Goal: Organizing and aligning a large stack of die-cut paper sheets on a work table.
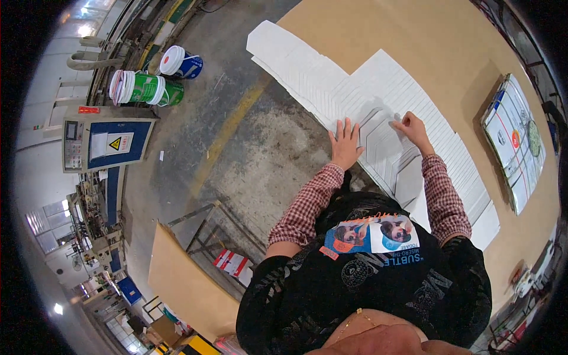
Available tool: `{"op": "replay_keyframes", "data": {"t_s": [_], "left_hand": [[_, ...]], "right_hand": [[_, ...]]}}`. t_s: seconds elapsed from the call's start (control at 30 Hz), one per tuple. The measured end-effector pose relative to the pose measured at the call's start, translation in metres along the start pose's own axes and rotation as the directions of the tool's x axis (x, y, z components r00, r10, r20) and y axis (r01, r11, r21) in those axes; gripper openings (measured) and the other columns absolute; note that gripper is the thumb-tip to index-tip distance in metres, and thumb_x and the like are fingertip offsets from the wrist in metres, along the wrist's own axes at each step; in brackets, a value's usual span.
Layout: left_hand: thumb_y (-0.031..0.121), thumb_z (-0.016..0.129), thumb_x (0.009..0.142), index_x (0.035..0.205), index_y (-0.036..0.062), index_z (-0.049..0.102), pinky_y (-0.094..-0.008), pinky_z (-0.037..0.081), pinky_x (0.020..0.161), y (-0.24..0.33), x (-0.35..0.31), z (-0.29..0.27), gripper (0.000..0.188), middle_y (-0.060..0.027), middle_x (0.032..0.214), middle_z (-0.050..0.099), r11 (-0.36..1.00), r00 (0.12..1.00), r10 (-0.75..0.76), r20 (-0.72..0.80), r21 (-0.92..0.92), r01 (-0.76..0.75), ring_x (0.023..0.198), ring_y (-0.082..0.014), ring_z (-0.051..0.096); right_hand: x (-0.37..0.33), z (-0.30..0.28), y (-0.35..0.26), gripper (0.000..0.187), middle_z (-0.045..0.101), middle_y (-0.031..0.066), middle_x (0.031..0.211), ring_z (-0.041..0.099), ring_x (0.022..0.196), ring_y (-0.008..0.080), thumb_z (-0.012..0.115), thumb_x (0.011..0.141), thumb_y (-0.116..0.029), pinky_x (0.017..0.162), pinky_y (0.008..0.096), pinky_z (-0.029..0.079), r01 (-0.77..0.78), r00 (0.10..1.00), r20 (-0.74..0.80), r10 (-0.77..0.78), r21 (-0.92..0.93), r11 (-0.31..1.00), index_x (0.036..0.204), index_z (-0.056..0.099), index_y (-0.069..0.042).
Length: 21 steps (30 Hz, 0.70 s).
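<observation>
A long spread of thin white card sheets [387, 77], overlapping in fine steps, lies along the near edge of the brown-topped table [355, 29]. My left hand [346, 145] rests on the sheets at that edge, fingers spread and palm down. To its right, my right hand [416, 131] is closed in a pinch just over the sheets. A small greyish piece shows at its fingertips, too small to name. Between the hands, several sheets with angled, cut-out outlines [378, 139] overlap. Red-and-white checked sleeves cover both forearms.
A plastic-wrapped, strapped stack [515, 142] sits on the table at right. Green and white buckets [142, 87] and a blue bucket [183, 62] stand on the floor at far left, near a machine cabinet [115, 142]. A brown board [183, 284] on a metal frame is at lower left.
</observation>
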<state>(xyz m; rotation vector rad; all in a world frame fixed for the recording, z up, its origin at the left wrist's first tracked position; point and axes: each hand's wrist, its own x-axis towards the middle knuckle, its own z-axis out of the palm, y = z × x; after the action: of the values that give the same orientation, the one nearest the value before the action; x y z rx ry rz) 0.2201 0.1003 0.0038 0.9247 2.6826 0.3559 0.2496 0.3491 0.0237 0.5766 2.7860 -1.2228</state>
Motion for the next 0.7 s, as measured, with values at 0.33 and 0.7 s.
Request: {"op": "replay_keyframes", "data": {"t_s": [0.33,0.7], "left_hand": [[0.039,0.058,0.077,0.135,0.0087,0.018,-0.0619,0.010,0.096,-0.001,0.003,0.000,0.077,-0.0173,0.142,0.000,1.000,1.000,-0.001,0.010,-0.014,0.001,0.129,-0.0385,-0.002],[0.036,0.056,0.079,0.135,0.0092,0.020,-0.0605,0.010,0.097,0.011,-0.005,0.004,0.071,-0.0169,0.141,0.006,1.000,0.996,-0.016,-0.084,-0.027,0.014,0.130,-0.0365,0.003]], "right_hand": [[0.013,0.028,0.027,0.051,0.038,0.0039,0.045,0.037,0.043,0.0126,0.056,0.077,-0.045,0.045,0.0327,0.032,-0.011,0.986,0.166,0.018,-0.042,0.999,0.056,0.049,0.001],[0.000,0.028,0.020,0.046,0.050,0.0108,0.053,0.050,0.051,0.0221,0.058,0.075,-0.045,0.051,0.0357,0.039,0.008,0.998,0.067,-0.004,-0.058,0.998,0.066,0.056,0.000]]}}
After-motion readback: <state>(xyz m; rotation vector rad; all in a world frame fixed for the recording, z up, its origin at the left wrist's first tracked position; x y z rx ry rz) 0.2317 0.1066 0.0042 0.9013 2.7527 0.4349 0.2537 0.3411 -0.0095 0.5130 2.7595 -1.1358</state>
